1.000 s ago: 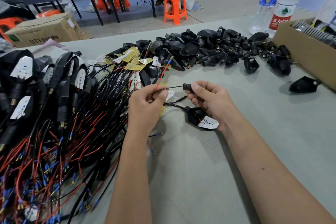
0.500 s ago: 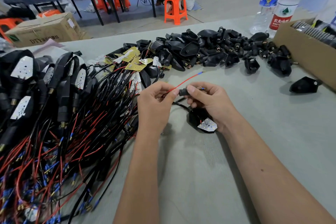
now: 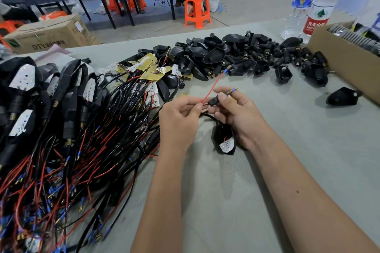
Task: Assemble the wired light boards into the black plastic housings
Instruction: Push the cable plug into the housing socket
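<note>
Your left hand [image 3: 178, 118], in the middle of the frame, pinches the red wire [image 3: 211, 88] between thumb and forefinger, and your right hand [image 3: 239, 116] just beside it grips a small black sleeve [image 3: 212, 102] with curled fingers; a blue-tipped pin [image 3: 232, 90] comes out above your right thumb. The black housing [image 3: 223, 138] with its white light board [image 3: 227, 144] lies on the grey bench [image 3: 298, 150] just under your right palm, joined to your hands by a black cable. At the left of the frame a thick tangle of finished units [image 3: 61, 129] with red and black wires reaches almost to your left forearm and touches the space where you work. Behind your hands, toward the upper centre, is a pile of empty black housings [image 3: 236, 55], with some yellow boards [image 3: 150, 68] at its left end. One single housing [image 3: 342, 96] lies apart at the right, near a cardboard box [image 3: 345, 63] at the right edge. Two water bottles [image 3: 308, 6] stand in the upper right. Far behind, in the upper centre, stands an orange stool [image 3: 197, 9] beside a dark table.
</note>
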`<state>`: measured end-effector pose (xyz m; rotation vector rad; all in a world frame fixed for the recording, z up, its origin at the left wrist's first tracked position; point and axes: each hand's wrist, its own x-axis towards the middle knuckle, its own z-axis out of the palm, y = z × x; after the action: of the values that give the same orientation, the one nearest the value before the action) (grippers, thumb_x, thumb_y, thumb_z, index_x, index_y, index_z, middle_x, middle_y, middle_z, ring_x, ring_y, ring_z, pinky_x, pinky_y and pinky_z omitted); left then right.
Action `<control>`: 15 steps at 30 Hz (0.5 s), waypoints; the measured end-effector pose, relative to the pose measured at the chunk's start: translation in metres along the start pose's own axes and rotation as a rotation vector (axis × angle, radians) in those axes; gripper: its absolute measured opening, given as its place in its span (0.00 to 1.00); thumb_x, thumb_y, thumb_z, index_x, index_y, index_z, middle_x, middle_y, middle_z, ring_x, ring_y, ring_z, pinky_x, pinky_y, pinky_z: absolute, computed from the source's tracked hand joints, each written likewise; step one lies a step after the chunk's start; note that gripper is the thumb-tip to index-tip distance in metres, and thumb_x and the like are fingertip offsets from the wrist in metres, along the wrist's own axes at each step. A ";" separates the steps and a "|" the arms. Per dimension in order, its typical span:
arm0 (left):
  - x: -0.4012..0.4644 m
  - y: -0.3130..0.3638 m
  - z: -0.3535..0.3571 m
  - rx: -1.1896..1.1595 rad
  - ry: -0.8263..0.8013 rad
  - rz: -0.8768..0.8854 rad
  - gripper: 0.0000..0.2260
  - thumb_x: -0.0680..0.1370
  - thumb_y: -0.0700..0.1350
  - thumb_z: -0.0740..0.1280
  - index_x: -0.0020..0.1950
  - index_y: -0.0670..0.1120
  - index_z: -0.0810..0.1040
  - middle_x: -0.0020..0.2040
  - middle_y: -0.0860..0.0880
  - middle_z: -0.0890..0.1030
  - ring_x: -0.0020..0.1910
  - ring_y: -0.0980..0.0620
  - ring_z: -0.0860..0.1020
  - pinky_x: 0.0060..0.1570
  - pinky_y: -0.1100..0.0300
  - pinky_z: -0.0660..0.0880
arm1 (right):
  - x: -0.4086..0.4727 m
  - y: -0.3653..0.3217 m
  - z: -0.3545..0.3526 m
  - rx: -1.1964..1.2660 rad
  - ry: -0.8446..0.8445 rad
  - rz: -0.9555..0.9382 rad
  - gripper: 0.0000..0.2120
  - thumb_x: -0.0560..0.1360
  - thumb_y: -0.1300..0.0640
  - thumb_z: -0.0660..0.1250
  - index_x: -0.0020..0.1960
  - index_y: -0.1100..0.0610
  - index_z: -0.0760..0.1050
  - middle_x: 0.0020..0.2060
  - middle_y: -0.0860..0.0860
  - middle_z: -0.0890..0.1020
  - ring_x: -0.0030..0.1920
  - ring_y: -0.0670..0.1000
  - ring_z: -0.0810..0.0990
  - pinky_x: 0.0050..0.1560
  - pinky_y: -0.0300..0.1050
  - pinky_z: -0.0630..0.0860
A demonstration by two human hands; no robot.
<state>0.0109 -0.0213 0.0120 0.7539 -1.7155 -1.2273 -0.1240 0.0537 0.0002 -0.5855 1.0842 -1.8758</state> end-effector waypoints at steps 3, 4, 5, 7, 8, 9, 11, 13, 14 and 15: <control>-0.001 0.001 0.002 0.080 0.053 0.026 0.15 0.77 0.34 0.71 0.44 0.55 0.85 0.42 0.53 0.87 0.43 0.52 0.87 0.48 0.57 0.82 | -0.001 -0.002 0.000 0.017 -0.055 -0.013 0.11 0.84 0.63 0.62 0.64 0.56 0.79 0.46 0.58 0.86 0.42 0.51 0.86 0.43 0.38 0.82; -0.001 0.001 0.002 0.123 0.082 0.043 0.16 0.77 0.35 0.73 0.43 0.58 0.84 0.41 0.54 0.87 0.41 0.53 0.86 0.46 0.58 0.82 | -0.002 -0.002 0.002 0.026 -0.069 -0.008 0.11 0.85 0.61 0.61 0.64 0.56 0.79 0.47 0.58 0.87 0.43 0.52 0.87 0.44 0.38 0.83; -0.002 0.002 0.003 0.164 0.106 0.055 0.16 0.76 0.36 0.73 0.42 0.59 0.83 0.40 0.55 0.86 0.40 0.54 0.86 0.45 0.58 0.82 | -0.002 -0.003 0.004 0.038 -0.072 0.004 0.12 0.86 0.58 0.59 0.63 0.57 0.79 0.48 0.59 0.87 0.43 0.53 0.87 0.45 0.39 0.83; -0.003 0.002 0.005 0.221 0.132 0.038 0.13 0.76 0.38 0.74 0.42 0.57 0.83 0.39 0.55 0.86 0.39 0.54 0.85 0.44 0.55 0.83 | -0.003 -0.003 0.007 0.026 -0.041 0.027 0.18 0.88 0.52 0.55 0.59 0.59 0.81 0.50 0.61 0.87 0.42 0.53 0.87 0.44 0.40 0.83; -0.003 0.002 0.006 0.237 0.136 0.018 0.09 0.76 0.39 0.74 0.43 0.54 0.83 0.39 0.54 0.85 0.38 0.53 0.85 0.45 0.52 0.82 | -0.003 -0.003 0.008 -0.010 -0.016 0.026 0.19 0.88 0.51 0.54 0.57 0.60 0.81 0.49 0.62 0.87 0.41 0.52 0.87 0.42 0.40 0.83; -0.004 0.004 0.006 0.249 0.137 0.005 0.06 0.76 0.39 0.74 0.44 0.51 0.83 0.39 0.54 0.85 0.38 0.53 0.84 0.45 0.51 0.81 | -0.003 -0.003 0.009 -0.059 0.009 0.018 0.19 0.88 0.51 0.54 0.55 0.60 0.81 0.48 0.61 0.87 0.39 0.51 0.86 0.41 0.39 0.83; -0.004 0.009 0.005 0.243 0.114 0.029 0.03 0.77 0.38 0.73 0.46 0.46 0.82 0.42 0.53 0.85 0.43 0.53 0.84 0.50 0.49 0.80 | -0.004 -0.002 0.009 -0.149 0.047 -0.002 0.18 0.88 0.53 0.56 0.51 0.61 0.80 0.42 0.58 0.87 0.35 0.49 0.84 0.37 0.38 0.82; -0.003 0.016 0.004 0.135 0.044 0.082 0.02 0.78 0.37 0.71 0.48 0.42 0.81 0.44 0.49 0.86 0.47 0.50 0.84 0.54 0.50 0.80 | -0.003 -0.001 0.011 -0.195 0.073 -0.020 0.17 0.88 0.54 0.56 0.50 0.60 0.80 0.36 0.55 0.86 0.32 0.49 0.83 0.35 0.38 0.81; -0.002 0.020 0.002 0.048 0.011 0.102 0.02 0.79 0.35 0.69 0.49 0.41 0.79 0.42 0.48 0.86 0.45 0.50 0.84 0.52 0.54 0.80 | -0.003 0.000 0.012 -0.206 0.083 -0.027 0.17 0.88 0.54 0.55 0.50 0.60 0.79 0.35 0.54 0.86 0.31 0.49 0.83 0.34 0.38 0.80; -0.002 0.024 0.001 -0.035 -0.008 0.128 0.02 0.80 0.34 0.68 0.50 0.40 0.79 0.40 0.46 0.86 0.42 0.50 0.84 0.49 0.58 0.80 | -0.003 0.000 0.013 -0.210 0.093 -0.031 0.17 0.88 0.55 0.55 0.50 0.61 0.79 0.35 0.54 0.85 0.31 0.48 0.83 0.34 0.37 0.80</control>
<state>0.0109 -0.0115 0.0344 0.6096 -1.7175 -1.1705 -0.1137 0.0503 0.0070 -0.6421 1.3509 -1.8436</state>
